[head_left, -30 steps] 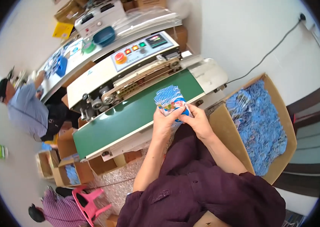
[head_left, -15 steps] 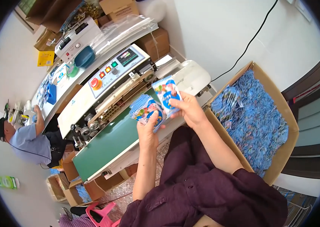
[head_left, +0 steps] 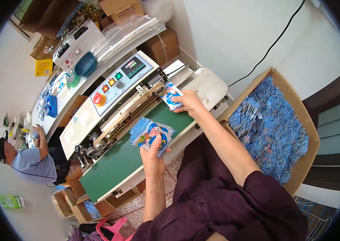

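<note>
A fanned stack of blue-and-white striped printed packets (head_left: pixel 149 132) is gripped in my left hand (head_left: pixel 153 157), thumb on top, above the near edge of the green conveyor belt (head_left: pixel 113 166). My right hand (head_left: pixel 189 103) pinches a single packet (head_left: pixel 171 96) of the same print. That packet's upper end is at the right-hand rollers of the band sealing machine (head_left: pixel 109 102); whether it is between them I cannot tell. The machine's panel has a red knob, lit buttons and a small display.
A large carton (head_left: pixel 310 140) full of blue packets stands at my right. Behind the machine, a white table (head_left: pixel 63 98) holds a teal bin (head_left: pixel 86 64) and another sealer (head_left: pixel 75 50). A person (head_left: pixel 33 160) works at the far left. A pink stool (head_left: pixel 113 229) stands low at left.
My right hand has moved away from the left, forward to the machine's right end, carrying one packet. My left hand has shifted slightly left and down with the stack.
</note>
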A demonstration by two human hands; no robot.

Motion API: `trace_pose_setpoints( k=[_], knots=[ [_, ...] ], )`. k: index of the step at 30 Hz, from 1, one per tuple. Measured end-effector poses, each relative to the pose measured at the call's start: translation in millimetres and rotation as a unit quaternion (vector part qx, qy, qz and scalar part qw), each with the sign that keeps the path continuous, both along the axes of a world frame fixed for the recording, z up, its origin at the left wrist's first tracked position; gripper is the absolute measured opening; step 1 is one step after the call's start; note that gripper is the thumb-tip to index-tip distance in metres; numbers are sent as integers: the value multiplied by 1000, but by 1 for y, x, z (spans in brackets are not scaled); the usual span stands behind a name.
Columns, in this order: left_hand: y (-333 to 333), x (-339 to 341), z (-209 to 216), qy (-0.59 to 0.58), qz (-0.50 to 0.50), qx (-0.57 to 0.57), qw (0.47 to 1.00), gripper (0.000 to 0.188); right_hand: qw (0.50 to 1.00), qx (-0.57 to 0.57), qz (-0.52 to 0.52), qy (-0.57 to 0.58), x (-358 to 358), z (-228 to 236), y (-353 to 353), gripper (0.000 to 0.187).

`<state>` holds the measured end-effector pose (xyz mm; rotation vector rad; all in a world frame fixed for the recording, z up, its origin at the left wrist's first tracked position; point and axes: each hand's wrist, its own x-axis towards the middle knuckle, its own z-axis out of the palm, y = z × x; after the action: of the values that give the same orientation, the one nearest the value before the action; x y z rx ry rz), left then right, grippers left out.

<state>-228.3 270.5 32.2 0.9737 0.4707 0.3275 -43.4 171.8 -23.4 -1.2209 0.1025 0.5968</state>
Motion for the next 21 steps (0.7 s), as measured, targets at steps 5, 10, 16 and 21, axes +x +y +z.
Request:
trace_pose_setpoints(
  k=[5, 10, 16, 21],
  knots=[
    [2, -3, -3, 28, 4, -11, 1000, 31, 966, -166, 96, -173, -36, 16, 23, 34],
    [14, 9, -4, 36, -3, 12, 999, 32, 847, -342, 11, -407, -65, 52, -10, 28],
    [6, 44, -10, 14, -63, -18, 998, 26, 864, -255, 15, -434, -91, 60, -15, 24],
    [-7, 57, -17, 33, -45, -6, 998, 31, 909, -199, 10, -367, -81, 45, -19, 24]
  ],
)
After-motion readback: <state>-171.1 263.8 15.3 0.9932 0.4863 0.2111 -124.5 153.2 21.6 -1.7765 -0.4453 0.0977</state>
